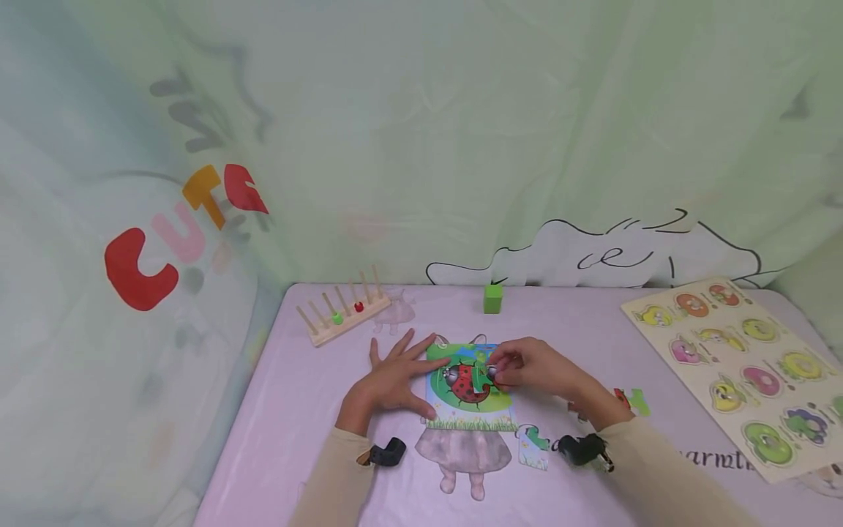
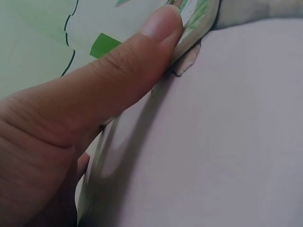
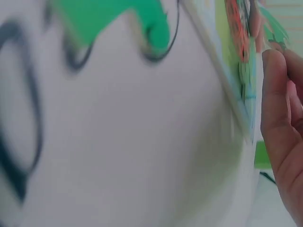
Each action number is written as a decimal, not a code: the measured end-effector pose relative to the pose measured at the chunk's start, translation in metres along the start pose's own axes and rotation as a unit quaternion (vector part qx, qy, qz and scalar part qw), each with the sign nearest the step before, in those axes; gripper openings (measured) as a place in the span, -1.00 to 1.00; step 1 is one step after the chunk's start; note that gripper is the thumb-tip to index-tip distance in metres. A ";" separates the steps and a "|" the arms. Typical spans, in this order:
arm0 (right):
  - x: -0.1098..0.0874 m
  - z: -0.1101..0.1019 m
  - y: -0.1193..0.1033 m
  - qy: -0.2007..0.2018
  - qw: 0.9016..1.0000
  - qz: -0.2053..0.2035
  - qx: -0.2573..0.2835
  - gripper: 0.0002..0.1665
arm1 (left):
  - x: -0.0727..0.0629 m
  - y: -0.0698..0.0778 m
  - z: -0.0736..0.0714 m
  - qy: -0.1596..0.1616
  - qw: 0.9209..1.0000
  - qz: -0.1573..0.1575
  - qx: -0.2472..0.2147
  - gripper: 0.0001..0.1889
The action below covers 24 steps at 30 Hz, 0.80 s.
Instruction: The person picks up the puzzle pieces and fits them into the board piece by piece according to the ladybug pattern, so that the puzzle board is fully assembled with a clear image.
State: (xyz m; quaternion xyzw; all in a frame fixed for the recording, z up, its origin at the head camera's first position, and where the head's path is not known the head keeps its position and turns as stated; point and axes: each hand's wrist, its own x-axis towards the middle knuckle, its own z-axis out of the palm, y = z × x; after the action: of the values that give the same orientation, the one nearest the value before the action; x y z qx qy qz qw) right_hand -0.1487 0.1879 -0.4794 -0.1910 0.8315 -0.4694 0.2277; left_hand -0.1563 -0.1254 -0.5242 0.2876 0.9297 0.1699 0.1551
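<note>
A ladybug jigsaw board (image 1: pixel 470 424) with a grassy lower border lies in the middle of the table. My left hand (image 1: pixel 394 377) is spread at its left side, with fingers and thumb resting on the edge. In the left wrist view, the thumb (image 2: pixel 128 56) presses the board's rim. Over the right part of the board, my right hand (image 1: pixel 533 366) pinches a green jigsaw piece (image 1: pixel 482 382) between thumb and fingers. The piece (image 3: pixel 276 29) also shows at the fingertips in the right wrist view. The curled fingers hide part of the board's right side.
One loose jigsaw piece (image 1: pixel 533 454) lies right of the board's lower corner. Another, red and green piece (image 1: pixel 637 401) lies beyond the right forearm. A peg rack (image 1: pixel 349 320) with beads and a green block (image 1: pixel 492 300) stand behind. A wooden fruit puzzle (image 1: pixel 714 351) lies at right.
</note>
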 end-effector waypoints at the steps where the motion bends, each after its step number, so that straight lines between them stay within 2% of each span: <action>1: 0.002 0.002 -0.001 0.001 1.000 0.005 0.007 -0.76 | 0.000 0.000 0.000 0.000 1.000 0.001 0.000 0.05; 10: 0.014 0.022 -0.006 0.022 0.999 0.034 0.034 -0.78 | -0.001 0.001 -0.001 0.003 1.000 0.005 -0.007 0.04; 18: 0.023 0.037 -0.016 0.048 0.997 0.062 0.026 -0.77 | -0.001 0.000 -0.003 0.004 1.000 0.007 -0.006 0.04; 24: 0.029 0.048 -0.023 0.085 0.990 0.106 0.033 -0.77 | 0.000 -0.001 -0.002 0.004 1.000 0.003 -0.003 0.04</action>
State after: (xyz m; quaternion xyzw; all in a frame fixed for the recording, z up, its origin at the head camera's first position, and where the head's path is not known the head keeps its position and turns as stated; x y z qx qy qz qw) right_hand -0.1431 0.1277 -0.4870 -0.0538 0.8473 -0.4844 0.2111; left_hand -0.1574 -0.1260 -0.5231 0.2893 0.9289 0.1743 0.1518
